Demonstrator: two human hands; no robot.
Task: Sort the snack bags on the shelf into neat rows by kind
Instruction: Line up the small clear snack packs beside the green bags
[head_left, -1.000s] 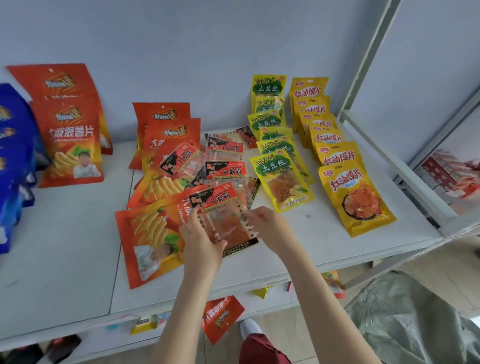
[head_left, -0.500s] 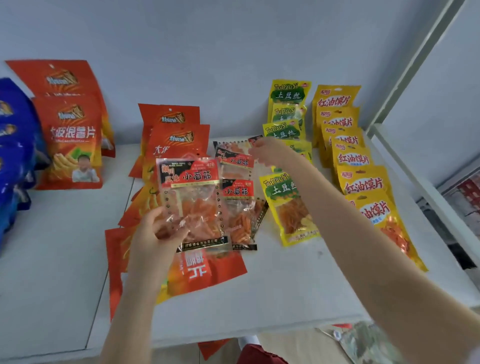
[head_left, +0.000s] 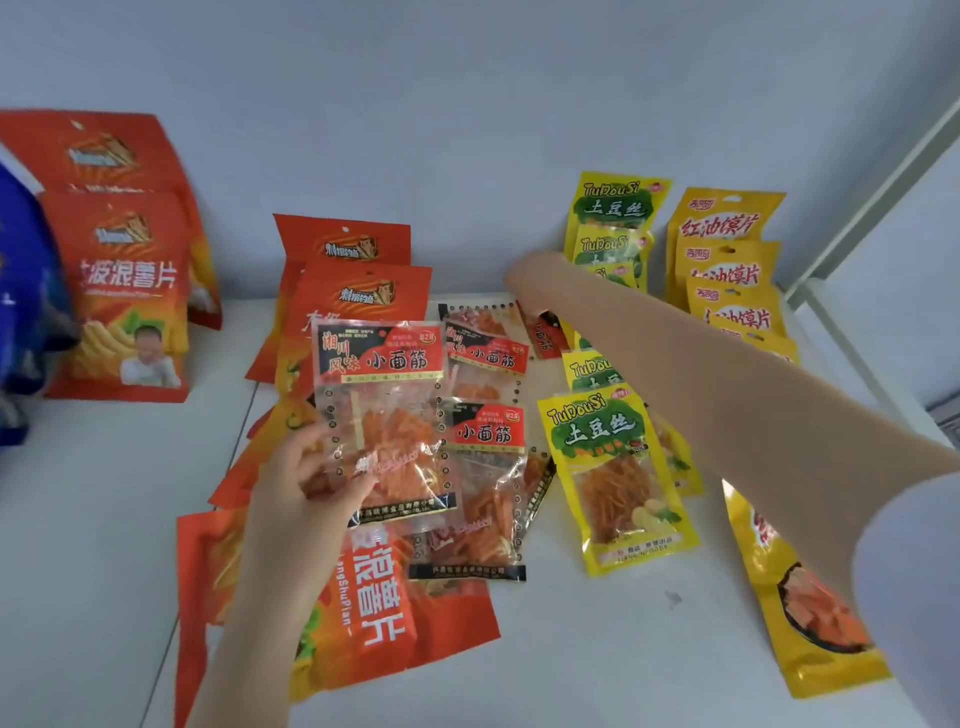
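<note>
My left hand (head_left: 306, 483) grips a clear gluten-strip pack (head_left: 384, 415) with a red header by its lower left corner, lifted above the shelf (head_left: 597, 649). More of these packs (head_left: 485, 467) lie just to its right in a loose column. My right hand (head_left: 527, 283) reaches to the back of that column and meets the top edge of a small tilted red-and-black pack (head_left: 543, 332); its fingers are hidden. Orange chip bags (head_left: 374, 613) lie flat under my left hand. Green-and-yellow shredded-potato bags (head_left: 613, 467) and yellow bags (head_left: 727, 270) form two rows on the right.
Orange chip bags (head_left: 358, 291) lean on the back wall, with two more (head_left: 119, 291) further left. Blue bags (head_left: 26, 312) crowd the left edge. A white shelf post (head_left: 857, 208) rises at the right. My right sleeve (head_left: 914, 597) covers part of the yellow row.
My left hand lifted the gluten pack off the pile and keeps holding it up. My right hand let go of it and stretched to the back of the gluten column.
</note>
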